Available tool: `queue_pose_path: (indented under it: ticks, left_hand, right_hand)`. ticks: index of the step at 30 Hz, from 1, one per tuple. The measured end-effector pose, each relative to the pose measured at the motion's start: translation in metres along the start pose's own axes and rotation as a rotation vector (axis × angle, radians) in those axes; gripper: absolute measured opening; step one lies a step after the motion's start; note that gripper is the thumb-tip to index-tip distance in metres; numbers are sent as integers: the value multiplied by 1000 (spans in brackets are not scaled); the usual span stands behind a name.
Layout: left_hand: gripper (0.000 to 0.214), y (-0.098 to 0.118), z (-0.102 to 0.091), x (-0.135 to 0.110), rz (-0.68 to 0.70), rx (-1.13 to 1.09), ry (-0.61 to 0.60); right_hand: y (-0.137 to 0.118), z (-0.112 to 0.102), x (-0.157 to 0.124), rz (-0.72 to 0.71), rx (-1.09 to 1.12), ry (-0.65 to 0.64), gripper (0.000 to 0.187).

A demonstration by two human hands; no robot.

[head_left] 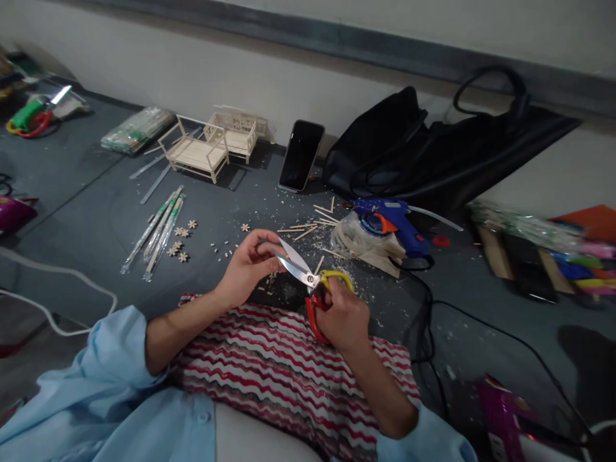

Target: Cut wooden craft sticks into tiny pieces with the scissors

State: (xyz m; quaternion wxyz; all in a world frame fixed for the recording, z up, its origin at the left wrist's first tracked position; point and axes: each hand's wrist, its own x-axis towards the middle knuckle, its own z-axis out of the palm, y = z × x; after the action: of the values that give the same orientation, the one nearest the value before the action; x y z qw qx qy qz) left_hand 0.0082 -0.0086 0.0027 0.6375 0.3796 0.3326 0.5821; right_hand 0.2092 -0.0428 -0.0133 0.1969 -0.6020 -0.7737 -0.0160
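My right hand (345, 316) grips a pair of scissors (301, 269) by its yellow and red handles, the blades parted and aimed left. At the blade tips, my left hand (253, 264) is closed in a pinch; whatever lies between its fingers is too small or hidden to make out. Thin wooden sticks (308, 228) and pale shavings are scattered just beyond the blades. Left of my left hand lie small flower-shaped wooden pieces (181, 232) and tiny cut bits (221, 251). A striped cloth (289, 372) covers my lap below both hands.
Two miniature wooden seats (197, 154) stand near the wall beside a phone (301, 156). Wrapped sticks (161, 231) lie at left. A blue glue gun (397, 221) rests by a clear tape roll (356, 234), with its black cable trailing right. Behind is a black bag (433, 154).
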Motion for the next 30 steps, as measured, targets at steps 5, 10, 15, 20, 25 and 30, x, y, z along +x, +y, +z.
queue_pose_path:
  ticks: [5, 10, 15, 20, 25, 30]
  left_hand:
    - [36, -1, 1, -2, 24, 33, 1]
    - [38, -1, -1, -4, 62, 89, -4]
    - [46, 0, 0, -6, 56, 113, 19]
    - [53, 3, -1, -4, 23, 146, 31]
    - [31, 25, -24, 14, 79, 574, -3]
    - [18, 47, -61, 30, 245, 1197, -2]
  right_hand:
    - [-3, 0, -1, -10, -17, 2, 9]
    - [-4, -2, -1, -10, -28, -17, 7]
    - [-6, -2, -4, -8, -53, -4, 5]
    - [-1, 4, -6, -26, -44, -40, 6]
    - [8, 6, 3, 111, -129, -68, 16]
    - [8, 4, 7, 160, -165, -107, 21]
